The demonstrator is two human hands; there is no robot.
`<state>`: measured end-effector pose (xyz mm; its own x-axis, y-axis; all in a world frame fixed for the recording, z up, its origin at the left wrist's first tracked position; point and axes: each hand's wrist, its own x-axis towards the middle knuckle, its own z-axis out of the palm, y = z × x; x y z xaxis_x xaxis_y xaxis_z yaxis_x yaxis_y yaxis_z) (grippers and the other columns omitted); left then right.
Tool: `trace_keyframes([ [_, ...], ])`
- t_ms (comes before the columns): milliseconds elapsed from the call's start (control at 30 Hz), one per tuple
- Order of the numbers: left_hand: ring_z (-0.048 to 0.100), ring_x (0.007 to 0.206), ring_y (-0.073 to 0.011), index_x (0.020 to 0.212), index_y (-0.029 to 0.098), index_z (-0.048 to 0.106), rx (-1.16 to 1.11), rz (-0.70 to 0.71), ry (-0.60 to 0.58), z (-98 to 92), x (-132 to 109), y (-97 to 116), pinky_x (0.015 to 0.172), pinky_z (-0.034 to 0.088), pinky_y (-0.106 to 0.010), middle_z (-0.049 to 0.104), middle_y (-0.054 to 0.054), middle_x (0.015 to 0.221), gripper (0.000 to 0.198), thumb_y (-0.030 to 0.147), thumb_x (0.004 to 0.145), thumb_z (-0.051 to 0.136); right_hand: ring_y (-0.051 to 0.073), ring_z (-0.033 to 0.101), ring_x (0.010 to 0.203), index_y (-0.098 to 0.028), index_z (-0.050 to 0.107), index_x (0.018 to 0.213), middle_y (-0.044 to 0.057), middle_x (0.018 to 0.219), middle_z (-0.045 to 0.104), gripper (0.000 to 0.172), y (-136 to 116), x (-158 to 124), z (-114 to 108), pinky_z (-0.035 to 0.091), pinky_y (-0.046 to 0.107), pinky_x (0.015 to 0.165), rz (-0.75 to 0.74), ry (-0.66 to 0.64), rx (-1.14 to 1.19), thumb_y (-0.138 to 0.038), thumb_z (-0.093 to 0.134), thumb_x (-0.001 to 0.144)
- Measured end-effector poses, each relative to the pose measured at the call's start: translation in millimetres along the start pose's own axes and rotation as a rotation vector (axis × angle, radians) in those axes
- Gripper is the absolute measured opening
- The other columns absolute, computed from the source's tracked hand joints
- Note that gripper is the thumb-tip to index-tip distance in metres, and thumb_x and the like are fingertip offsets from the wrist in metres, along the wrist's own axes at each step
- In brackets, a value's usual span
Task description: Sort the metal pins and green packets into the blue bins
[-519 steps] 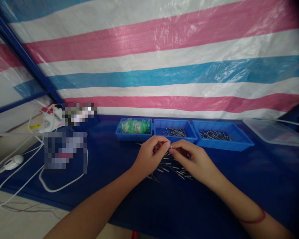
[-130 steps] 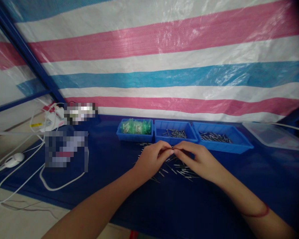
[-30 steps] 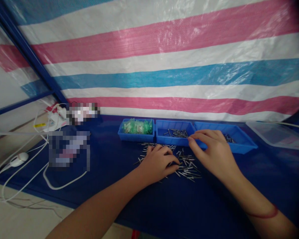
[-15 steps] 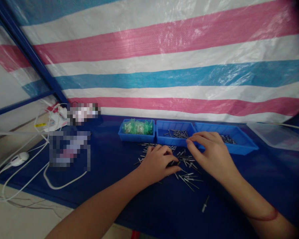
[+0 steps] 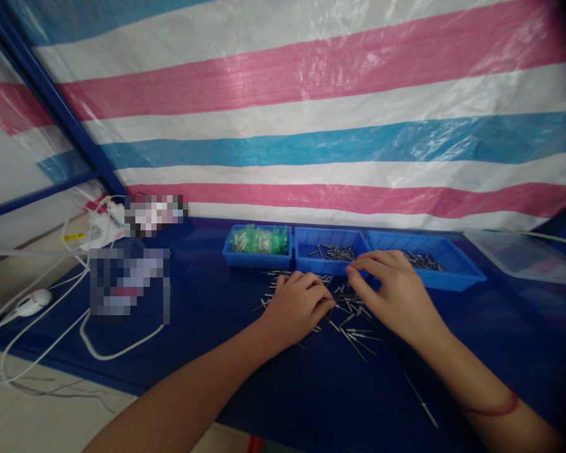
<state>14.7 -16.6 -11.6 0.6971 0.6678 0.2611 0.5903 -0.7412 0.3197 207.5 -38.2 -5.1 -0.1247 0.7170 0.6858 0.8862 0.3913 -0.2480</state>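
My left hand (image 5: 298,308) rests over a loose pile of blind rivets (image 5: 356,336) on the blue table, thumb and fingertips drawn together. What it pinches, if anything, is hidden. Close by on the right, my right hand (image 5: 387,283) hovers at the front edge of the middle blue bin (image 5: 306,264), its thumb and index finger meeting in a pinch. I cannot make out anything between them. More rivets lie inside that bin and in the right blue bin (image 5: 457,267). A single rivet (image 5: 422,401) lies apart, nearer the table's front.
Green-and-clear packets (image 5: 264,240) fill the left blue bin (image 5: 257,260). A clear plastic tray (image 5: 523,258) sits at the far right. White cables (image 5: 97,355) and a white mouse-shaped device (image 5: 34,302) occupy the left side, beside blurred items. A striped sheet (image 5: 311,138) hangs behind.
My left thumb has closed towards the fingers, and the dark pieces seen there before are now hidden. The lone rivet near the front lies farther right and at another angle.
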Motion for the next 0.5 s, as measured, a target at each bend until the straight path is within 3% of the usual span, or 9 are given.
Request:
trace_keyframes([
  [200,0.055,0.093,-0.0185,0.095,0.021,0.061,-0.079,-0.138,0.173,-3.0,2.5,-2.6,0.079,0.036,-0.033,0.064,-0.002,0.098,0.021,0.032,0.096,0.043,0.022,0.060,0.083,-0.020,0.067,0.090,0.006,0.087,0.069,0.016,-4.9,-0.6,-1.6,0.047,0.039,0.080,-0.001,-0.157,0.165,-0.032,0.055,0.087],
  [367,0.056,0.090,-0.0173,0.090,0.018,0.059,-0.236,-0.164,0.260,-2.8,4.3,-4.0,0.077,0.040,-0.030,0.063,-0.003,0.092,0.019,0.028,0.095,0.044,0.018,0.061,0.070,-0.021,0.066,0.081,0.003,0.077,0.068,0.022,-9.2,0.3,-3.1,0.047,0.031,0.065,0.166,-0.282,0.340,-0.035,0.051,0.089],
  [500,0.057,0.088,-0.0167,0.091,0.018,0.058,-0.312,-0.164,0.295,-1.1,4.2,-4.0,0.078,0.041,-0.029,0.063,-0.003,0.091,0.018,0.027,0.095,0.043,0.016,0.058,0.064,-0.021,0.065,0.080,0.001,0.073,0.066,0.024,-9.6,0.0,-1.9,0.046,0.028,0.058,0.296,-0.295,0.518,-0.041,0.053,0.087],
])
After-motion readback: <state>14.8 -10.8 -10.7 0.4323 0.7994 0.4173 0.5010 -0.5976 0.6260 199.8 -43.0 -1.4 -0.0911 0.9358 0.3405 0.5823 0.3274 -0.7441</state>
